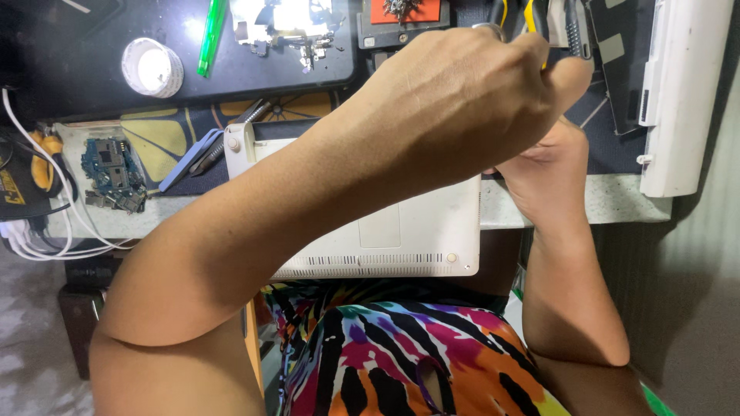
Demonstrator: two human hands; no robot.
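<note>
My left hand (462, 92) reaches across from the lower left and is closed in a fist above the far right corner of a white laptop (401, 231), which lies bottom up on the desk. Its fingers wrap a yellow-and-black-handled tool (530, 17), whose handles stick out past the knuckles. My right hand (549, 171) comes up from the lower right and sits just under the left fist. Only its palm and wrist show; its fingers are hidden behind the left hand.
A black mat (69, 69) holds a white tape roll (153, 68), a green pen (210, 35) and a red parts tray (405, 11). A blue circuit board (112, 173) and white cables (31, 243) lie at left. A long white casing (682, 92) stands at right.
</note>
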